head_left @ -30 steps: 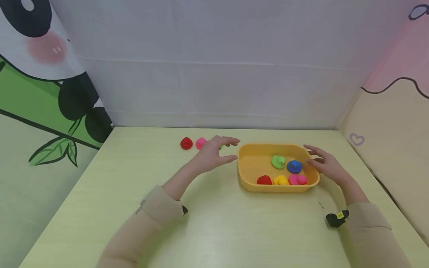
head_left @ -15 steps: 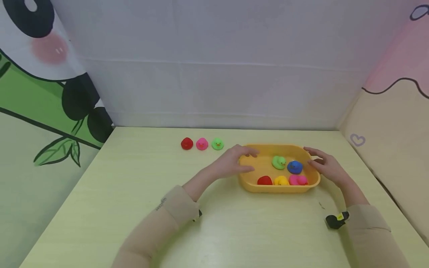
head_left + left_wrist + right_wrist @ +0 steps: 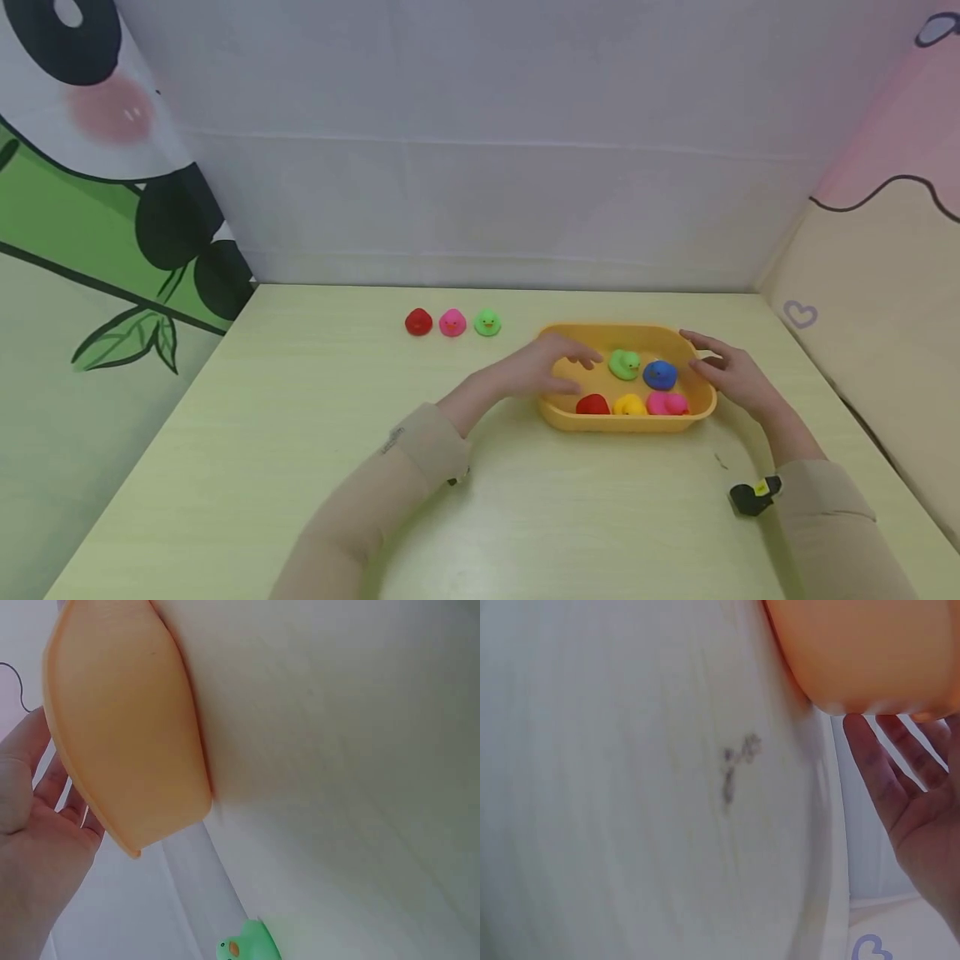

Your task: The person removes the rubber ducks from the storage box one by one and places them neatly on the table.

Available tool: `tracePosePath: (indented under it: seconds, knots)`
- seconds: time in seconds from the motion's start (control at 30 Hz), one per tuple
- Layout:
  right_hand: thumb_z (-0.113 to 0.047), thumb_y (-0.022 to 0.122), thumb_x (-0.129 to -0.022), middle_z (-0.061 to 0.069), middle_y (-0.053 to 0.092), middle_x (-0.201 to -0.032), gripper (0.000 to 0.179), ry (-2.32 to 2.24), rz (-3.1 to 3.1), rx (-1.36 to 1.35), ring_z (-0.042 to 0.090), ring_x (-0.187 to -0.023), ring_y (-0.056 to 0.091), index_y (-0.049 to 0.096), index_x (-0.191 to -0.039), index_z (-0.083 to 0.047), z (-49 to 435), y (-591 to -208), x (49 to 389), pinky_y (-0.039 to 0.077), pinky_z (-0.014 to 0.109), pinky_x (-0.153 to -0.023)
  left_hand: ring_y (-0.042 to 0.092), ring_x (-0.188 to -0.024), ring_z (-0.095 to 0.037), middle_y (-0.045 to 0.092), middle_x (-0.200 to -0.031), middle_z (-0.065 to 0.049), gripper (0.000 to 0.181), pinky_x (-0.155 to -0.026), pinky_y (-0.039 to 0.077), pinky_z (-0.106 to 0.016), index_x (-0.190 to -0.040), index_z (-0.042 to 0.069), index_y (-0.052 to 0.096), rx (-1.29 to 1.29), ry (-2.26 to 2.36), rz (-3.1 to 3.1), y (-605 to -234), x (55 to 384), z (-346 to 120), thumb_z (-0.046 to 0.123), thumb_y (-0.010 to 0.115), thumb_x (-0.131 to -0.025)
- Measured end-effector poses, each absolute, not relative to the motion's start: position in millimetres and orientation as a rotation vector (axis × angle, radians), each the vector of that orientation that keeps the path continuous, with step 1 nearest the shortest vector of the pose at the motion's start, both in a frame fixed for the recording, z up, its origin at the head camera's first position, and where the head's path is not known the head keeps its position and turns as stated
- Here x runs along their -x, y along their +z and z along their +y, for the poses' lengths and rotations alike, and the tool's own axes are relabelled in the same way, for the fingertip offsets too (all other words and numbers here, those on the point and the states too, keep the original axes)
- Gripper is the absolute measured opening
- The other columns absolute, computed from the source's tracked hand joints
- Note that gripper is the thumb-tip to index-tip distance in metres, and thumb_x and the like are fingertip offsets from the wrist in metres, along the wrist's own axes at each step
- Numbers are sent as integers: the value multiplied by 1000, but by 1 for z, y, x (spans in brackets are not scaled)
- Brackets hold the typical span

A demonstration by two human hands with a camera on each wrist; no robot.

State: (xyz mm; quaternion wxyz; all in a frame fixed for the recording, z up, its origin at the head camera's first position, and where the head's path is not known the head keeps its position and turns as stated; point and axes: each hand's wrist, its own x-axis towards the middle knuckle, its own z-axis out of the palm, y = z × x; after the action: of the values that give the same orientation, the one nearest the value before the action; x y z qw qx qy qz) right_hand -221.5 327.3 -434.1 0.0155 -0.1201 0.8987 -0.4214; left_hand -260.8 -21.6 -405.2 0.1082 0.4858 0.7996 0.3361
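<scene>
A yellow-orange plastic basin [image 3: 622,423] stands on the table at the right of centre. Inside it are a green toy duck [image 3: 624,364], a blue duck [image 3: 660,375], a red duck [image 3: 592,405], a yellow duck [image 3: 629,405] and a pink duck [image 3: 667,403]. Over the basin's left part hovers my left hand [image 3: 536,367], its fingers spread from the thumb and nothing between them. At the right end, my right hand [image 3: 731,375] rests against the rim, and its fairly straight fingers [image 3: 881,776] reach the outer wall in the right wrist view.
Along the table's back, left of the basin, another red duck [image 3: 418,322], pink duck [image 3: 452,322] and green duck [image 3: 487,322] stand in a row. A white sheet [image 3: 480,208] rises behind the table [image 3: 300,433], with printed cloths at both sides.
My left hand has moved right, from beside the back row of ducks to over the basin's left part, uncovering the green duck behind it. The right hand has stayed at the rim.
</scene>
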Motion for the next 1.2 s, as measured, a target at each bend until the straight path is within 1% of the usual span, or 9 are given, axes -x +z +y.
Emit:
tracePosePath:
  seconds: [0.07, 0.23, 0.3, 0.47, 0.6, 0.67, 0.97, 1.2]
  knots:
    - [-24, 51, -98, 25, 37, -143, 53, -1310, 2794, 363, 49, -117, 49, 34, -146, -11, 328, -434, 222, 50, 19, -76, 55, -113, -21, 64, -117, -5, 47, -100, 42, -35, -130, 12, 56, -1437, 930, 2347, -407, 263, -18, 19, 70, -86]
    - [-26, 51, -98, 26, 33, -145, 54, -1307, 2783, 331, 50, -119, 48, 33, -147, -11, 328, -434, 222, 54, 30, -81, 56, -109, -15, 65, -115, -1, 42, -97, 43, -27, -127, 13, 59, -1467, 817, 2310, -408, 267, -9, 18, 69, -86]
    - [-26, 51, -98, 26, 33, -146, 54, -1308, 2782, 328, 50, -119, 48, 33, -146, -11, 328, -434, 222, 54, 33, -81, 57, -106, -13, 66, -113, 0, 39, -94, 43, -24, -125, 12, 61, -1478, 781, 2293, -408, 267, -6, 17, 69, -86]
    - [-25, 51, -98, 26, 34, -145, 53, -1296, 2793, 333, 49, -118, 49, 33, -146, -12, 326, -434, 222, 54, 27, -78, 55, -100, -6, 66, -107, 7, 33, -89, 42, -17, -117, 16, 66, -1438, 690, 2270, -409, 265, 1, 18, 71, -85]
    - [-26, 50, -98, 25, 34, -145, 53, -1297, 2789, 326, 48, -118, 49, 33, -147, -12, 326, -434, 223, 52, 21, -77, 56, -100, -7, 66, -105, 10, 30, -91, 42, -17, -113, 18, 67, -1477, 621, 2258, -412, 265, 5, 18, 72, -84]
    - [-25, 50, -98, 25, 34, -145, 53, -1295, 2790, 327, 48, -118, 49, 33, -147, -12, 326, -434, 223, 52, 20, -76, 55, -100, -7, 66, -104, 12, 28, -91, 42, -17, -112, 18, 67, -1485, 588, 2264, -413, 265, 6, 18, 71, -84]
    - [-26, 50, -99, 26, 33, -146, 52, -1294, 2795, 321, 49, -117, 49, 34, -146, -12, 326, -434, 223, 49, 16, -76, 55, -97, -8, 64, -99, 14, 24, -89, 41, -15, -109, 21, 69, -1470, 489, 2320, -412, 262, 10, 23, 71, -85]
    - [-27, 49, -99, 27, 35, -144, 52, -1273, 2816, 309, 48, -116, 50, 35, -146, -11, 326, -435, 221, 48, 15, -75, 53, -90, -7, 64, -95, 14, 22, -83, 41, -15, -107, 22, 70, -1486, 475, 2332, -413, 262, 10, 25, 71, -85]
